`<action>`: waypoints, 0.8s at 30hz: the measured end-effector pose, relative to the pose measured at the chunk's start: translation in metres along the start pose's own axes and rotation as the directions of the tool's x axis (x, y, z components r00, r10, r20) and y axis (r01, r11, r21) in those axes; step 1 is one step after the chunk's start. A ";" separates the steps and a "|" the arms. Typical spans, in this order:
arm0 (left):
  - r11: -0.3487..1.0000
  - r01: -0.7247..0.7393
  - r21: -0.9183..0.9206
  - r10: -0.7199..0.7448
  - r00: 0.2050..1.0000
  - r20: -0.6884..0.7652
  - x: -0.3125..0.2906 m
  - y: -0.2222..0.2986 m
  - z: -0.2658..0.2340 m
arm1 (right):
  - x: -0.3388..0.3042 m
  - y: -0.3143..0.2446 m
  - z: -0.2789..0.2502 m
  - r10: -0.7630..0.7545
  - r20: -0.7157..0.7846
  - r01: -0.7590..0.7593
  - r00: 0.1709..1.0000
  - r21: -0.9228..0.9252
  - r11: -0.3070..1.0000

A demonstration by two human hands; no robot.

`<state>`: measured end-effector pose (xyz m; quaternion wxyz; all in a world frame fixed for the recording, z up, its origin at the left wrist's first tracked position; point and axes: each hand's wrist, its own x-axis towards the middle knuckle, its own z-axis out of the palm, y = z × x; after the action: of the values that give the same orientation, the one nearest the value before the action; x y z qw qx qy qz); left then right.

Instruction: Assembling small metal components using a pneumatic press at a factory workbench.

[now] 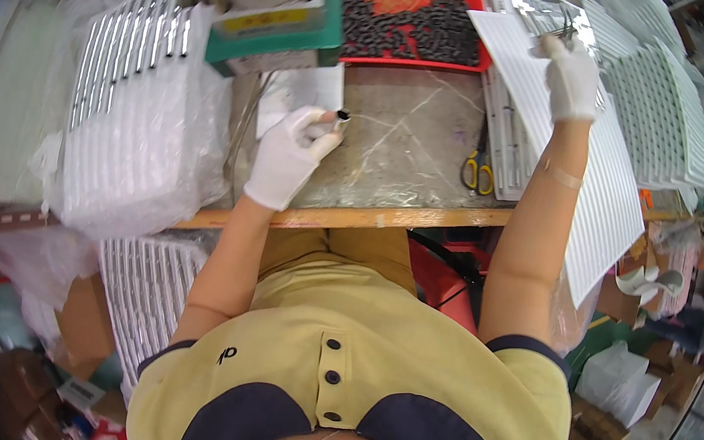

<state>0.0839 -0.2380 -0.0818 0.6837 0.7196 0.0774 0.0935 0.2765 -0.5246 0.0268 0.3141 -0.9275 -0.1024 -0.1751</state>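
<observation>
My left hand [289,157], in a white glove with bare fingertips, is closed in a pinch over the worktable [410,129]. A small black piece [342,116] shows at its fingertips, with a pale or shiny bit below it. My right hand [572,84], gloved the same way, reaches far right over a white ribbed sheet [603,192]. Its fingers are closed around thin shiny metal pieces [566,29], whose exact kind I cannot make out. Many small black pieces [406,29] like the left hand's lie in a red tray [414,65] at the back.
A green-based machine [278,43] stands at the back left. Beside it, a plastic-wrapped ribbed tray [139,136] holds silver tubes [133,45]. Yellow-handled scissors [477,173] lie near the front edge [370,218]. Stacked ribbed trays [659,119] are at the far right.
</observation>
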 end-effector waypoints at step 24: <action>0.966 -0.061 0.251 0.140 0.940 -0.310 -0.020 0.011 -0.022 | -0.132 -0.126 0.160 -0.252 0.258 0.097 0.933 0.495 0.863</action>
<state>0.0592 -0.2216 -0.0704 0.5649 0.7738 0.1626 0.2359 0.1591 -0.3374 -0.0747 0.4938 -0.8246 -0.2752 -0.0231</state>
